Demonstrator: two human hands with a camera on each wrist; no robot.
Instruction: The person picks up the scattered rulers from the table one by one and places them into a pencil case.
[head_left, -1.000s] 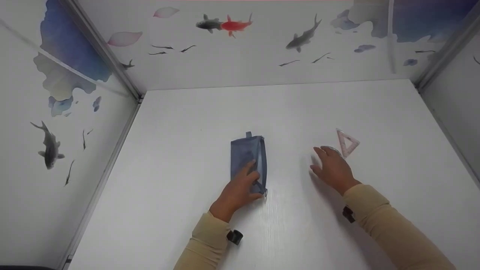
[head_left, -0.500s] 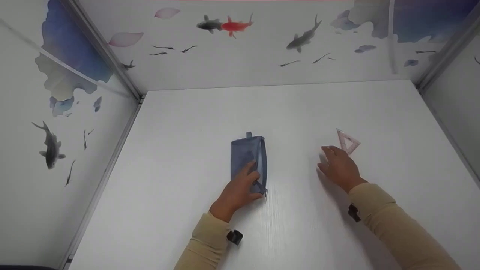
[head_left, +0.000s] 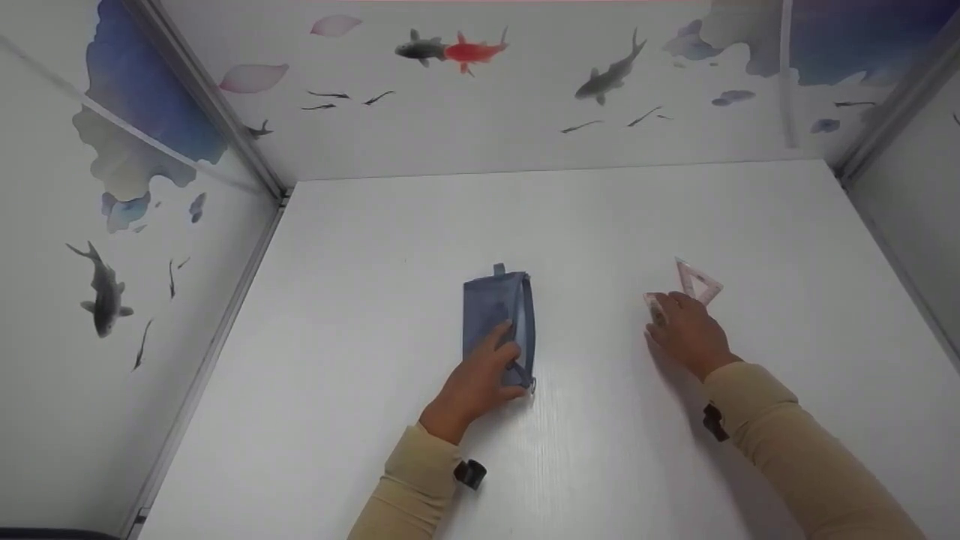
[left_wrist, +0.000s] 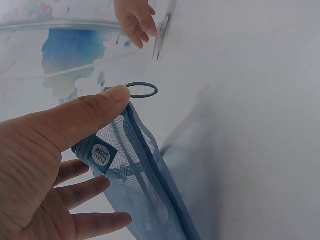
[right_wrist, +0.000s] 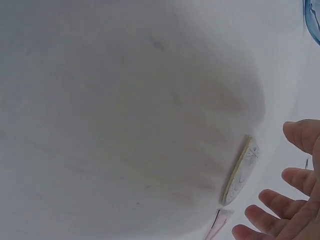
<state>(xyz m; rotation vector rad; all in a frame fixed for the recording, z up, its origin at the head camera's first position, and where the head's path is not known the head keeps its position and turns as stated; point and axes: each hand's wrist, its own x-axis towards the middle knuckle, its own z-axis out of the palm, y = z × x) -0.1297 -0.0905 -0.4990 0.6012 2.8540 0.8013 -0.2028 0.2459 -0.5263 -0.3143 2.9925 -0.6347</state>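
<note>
The left hand (head_left: 469, 386) holds a blue mesh zip pouch (head_left: 484, 300) that lies on the white table. In the left wrist view the thumb presses the pouch's corner beside a zip ring (left_wrist: 156, 91); the index finger is hidden, the other fingers are spread. The right hand (head_left: 686, 330) hovers low over the table at the right. Its own wrist view shows loosely extended fingers beside a clear half-round protractor (right_wrist: 242, 172), with a gap between. A pink triangular ruler (head_left: 683, 275) lies just beyond that hand, its near end partly covered.
White panels with painted fish (head_left: 611, 75) stand along the back and left of the table (head_left: 375, 247). A plain panel (head_left: 915, 210) bounds the right side. Each wrist carries a small dark camera (head_left: 471, 475).
The right hand has shifted rightward, over part of the triangular ruler, and its fingers have come round the protractor's place. The left hand and pouch stay where they were.
</note>
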